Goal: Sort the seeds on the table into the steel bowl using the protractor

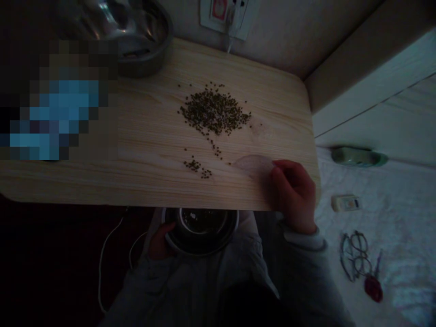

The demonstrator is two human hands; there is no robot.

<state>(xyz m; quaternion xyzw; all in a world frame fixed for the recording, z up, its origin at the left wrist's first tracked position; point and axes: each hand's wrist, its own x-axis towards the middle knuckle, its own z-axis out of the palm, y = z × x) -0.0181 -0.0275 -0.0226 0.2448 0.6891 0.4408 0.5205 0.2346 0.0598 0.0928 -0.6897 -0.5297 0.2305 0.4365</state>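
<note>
A heap of small dark greenish beans, like mung beans [214,111], lies spread on the wooden tabletop. A smaller scatter of the same beans [193,165] sits nearer the front edge. My right hand [294,193] is closed in a pinch on a thin, clear plastic piece [252,164]; its exact kind is hard to make out. The piece rests low over the wood, to the right of the small scatter. Below the table's front edge, my left hand [161,240] grips the left rim of a metal bowl [204,247] at my lap. The table hides the bowl's far side.
Another metal bowl [145,63] stands at the table's [143,181] back left. A pixelated blue patch covers the left side. On the wall is a socket [225,16] with a plug. White bedding [402,204] at right carries a green object [357,156], a remote-like object [345,203] and a coiled cable [356,256].
</note>
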